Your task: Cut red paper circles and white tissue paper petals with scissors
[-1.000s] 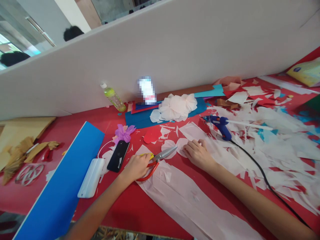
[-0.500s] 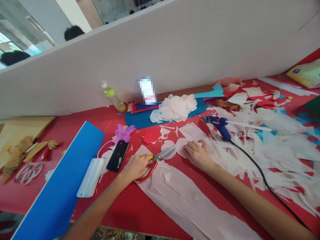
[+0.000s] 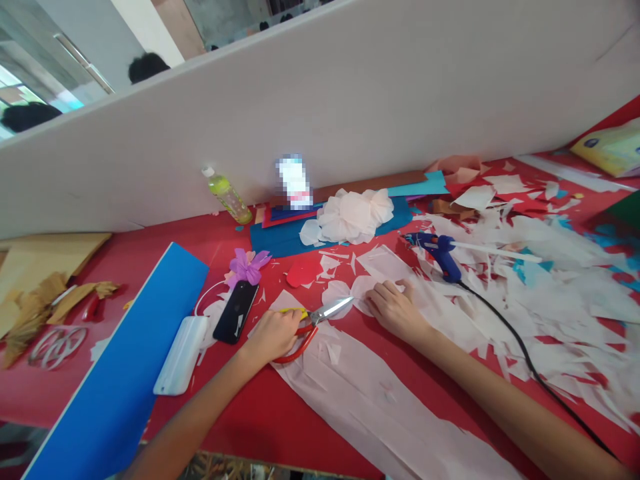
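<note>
My left hand (image 3: 275,335) is closed around the scissors (image 3: 334,309), which have red and yellow handles. Their blades are together and point right, across a pale pink paper petal (image 3: 336,293). The blade tips reach the edge of a second paper petal (image 3: 361,289). That one lies under the fingertips of my right hand (image 3: 396,309), whose fingers are bent and close together over its right side. Below both hands stretches a long strip of pale pink crepe paper (image 3: 373,393), with a few small scraps on it.
A blue glue gun (image 3: 440,253) with a black cord lies right of my hands, beside a pile of white paper scraps (image 3: 560,313). Farther back is a pale paper flower (image 3: 355,215). To the left are a black phone (image 3: 236,312), a white power bank (image 3: 181,357) and a blue board (image 3: 120,373).
The scissors have shifted very slightly to the right and turned a little, with light now glinting on the blade. My right hand has barely moved.
</note>
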### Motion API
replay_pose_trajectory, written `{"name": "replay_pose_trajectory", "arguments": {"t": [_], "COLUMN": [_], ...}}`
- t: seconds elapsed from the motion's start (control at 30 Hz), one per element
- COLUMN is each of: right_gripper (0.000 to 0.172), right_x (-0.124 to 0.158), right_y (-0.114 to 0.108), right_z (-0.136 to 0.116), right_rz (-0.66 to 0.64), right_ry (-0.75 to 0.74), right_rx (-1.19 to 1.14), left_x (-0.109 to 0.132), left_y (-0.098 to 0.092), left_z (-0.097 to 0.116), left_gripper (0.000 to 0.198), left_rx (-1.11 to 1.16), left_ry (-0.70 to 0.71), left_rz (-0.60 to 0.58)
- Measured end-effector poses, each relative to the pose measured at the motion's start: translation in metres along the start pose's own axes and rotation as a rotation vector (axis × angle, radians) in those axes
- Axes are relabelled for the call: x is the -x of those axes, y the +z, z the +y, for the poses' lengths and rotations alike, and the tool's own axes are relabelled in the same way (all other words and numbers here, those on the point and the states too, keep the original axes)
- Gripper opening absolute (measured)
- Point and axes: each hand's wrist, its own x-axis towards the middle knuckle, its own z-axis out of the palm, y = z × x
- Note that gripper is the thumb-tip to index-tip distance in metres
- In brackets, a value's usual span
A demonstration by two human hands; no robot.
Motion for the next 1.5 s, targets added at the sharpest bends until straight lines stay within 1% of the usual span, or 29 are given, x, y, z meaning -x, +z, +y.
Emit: {"name": "replay_pose_trajectory", "arguments": {"t": [0.17,0.3,0.57,0.67,0.8,0.93,1.07,1.2,1.5], "right_gripper": [0.026,0.026,0.025,0.025,0.025,0.026,0.025,0.026,0.025], "right_x": [0.0004,0.0006,0.0003,0.0005,0.0006,-0.0002,-0.0003,-0.0001,-0.0007], "right_y": [0.0009,0.0019,0.0010,0.0012,0.0013,0.0012,0.0011,0.0004,-0.0008], "right_z": [0.0003,0.0005,-0.0003,-0.0002,-0.0002,-0.0005,-0.0006,-0.0007,-0.0007], "right_rz": [0.003,0.006,0.010,0.011,0.016,0.016,0.022,0.018,0.016], "right_ry": [-0.006,-0.007,-0.011,-0.017,-0.014,-0.009,-0.003,-0.003,-0.007], "right_rx": [-0.002,-0.003,0.016,0.020,0.013,0.006,0.006,0.005,0.004], "left_x": [-0.0008,-0.0029,-0.0043,-0.0017,0.0012,0.0015,-0.0004,-0.0019,-0.0055], "left_y": [-0.0006,-0.0021,-0.0032,-0.0013,0.0040,0.0063,0.0037,0.0005,-0.0023], "left_z": [0.0017,0.0010,-0.0007,0.0000,0.0003,0.0004,0.0007,0.0005,0.0000], "left_gripper": [0.019,0.018,0.017,0.018,0.021,0.027,0.021,0.021,0.020], "left_rx": [0.021,0.042,0.031,0.045,0.051,0.067,0.066,0.088,0.040], "left_ry": [-0.008,0.011,-0.007,-0.009,-0.010,-0.037,-0.051,-0.053,-0.034], "left_rz": [-0.009,-0.031,-0.014,0.019,-0.011,-0.005,-0.030,-0.028,-0.048]}}
